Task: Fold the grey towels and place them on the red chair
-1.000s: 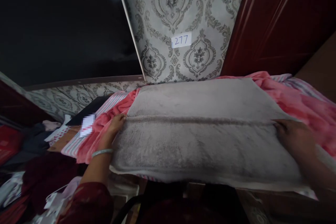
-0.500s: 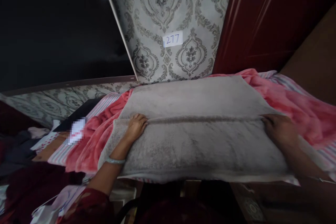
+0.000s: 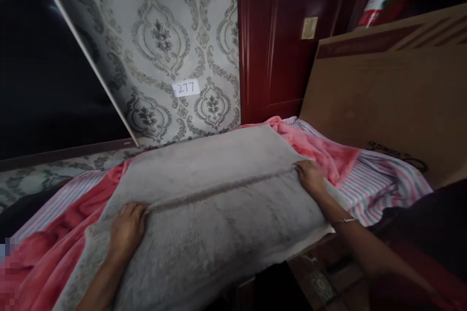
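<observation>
A grey plush blanket (image 3: 204, 165) is spread in front of me, with a long crease or folded edge running across its middle. At the left end of this line my left hand (image 3: 127, 228) has its fingers closed on the cloth, thumb side hidden. My right hand (image 3: 309, 176) pinches the same line at its right end, fingers bent over the fabric. Between the two hands the line is fairly straight. Beneath the grey blanket lies a pink-red plush blanket (image 3: 321, 153), showing on both sides.
A striped sheet (image 3: 379, 180) lies under the blankets. Behind stand patterned wallpaper with a "277" label (image 3: 186, 88), a dark screen (image 3: 54, 82) at left and a dark red door (image 3: 280, 43). A large cardboard box (image 3: 386, 92) leans at right, with a bottle (image 3: 375, 7) beyond it.
My view has swung to the right, bringing the cardboard box and bottle into sight. Both hands stay at the ends of the crease, and the grey blanket looks much the same.
</observation>
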A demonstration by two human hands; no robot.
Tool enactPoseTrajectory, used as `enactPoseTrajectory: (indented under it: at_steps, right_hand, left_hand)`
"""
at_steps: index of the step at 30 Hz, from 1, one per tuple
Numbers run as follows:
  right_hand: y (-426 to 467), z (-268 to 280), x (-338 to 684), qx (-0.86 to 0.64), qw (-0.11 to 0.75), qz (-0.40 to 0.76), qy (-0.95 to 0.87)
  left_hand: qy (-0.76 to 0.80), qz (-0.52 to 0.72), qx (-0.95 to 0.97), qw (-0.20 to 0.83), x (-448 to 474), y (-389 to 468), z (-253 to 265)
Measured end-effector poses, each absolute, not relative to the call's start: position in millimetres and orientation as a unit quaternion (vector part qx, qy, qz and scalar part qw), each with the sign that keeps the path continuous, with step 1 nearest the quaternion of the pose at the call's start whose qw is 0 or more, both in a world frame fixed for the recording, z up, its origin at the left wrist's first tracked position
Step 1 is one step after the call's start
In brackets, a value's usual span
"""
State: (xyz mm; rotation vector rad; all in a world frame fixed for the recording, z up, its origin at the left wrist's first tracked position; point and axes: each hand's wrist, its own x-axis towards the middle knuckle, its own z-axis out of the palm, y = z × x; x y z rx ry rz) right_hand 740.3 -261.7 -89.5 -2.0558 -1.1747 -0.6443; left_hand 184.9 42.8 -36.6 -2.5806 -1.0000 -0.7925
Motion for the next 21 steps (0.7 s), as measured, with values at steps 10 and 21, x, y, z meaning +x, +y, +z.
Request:
enactPoseTrajectory:
  at_steps: [10, 21]
  right_hand:
    - [-276, -67, 728, -0.776, 0.360, -0.316, -0.410]
    - [-345, 36, 710, -0.755, 0.288, -0.429, -0.405]
  left_hand:
    - [-0.320, -0.359, -0.857, 0.183, 179, 25, -15]
    - [-0.394, -0.311, -0.832, 0.235, 146, -20, 72]
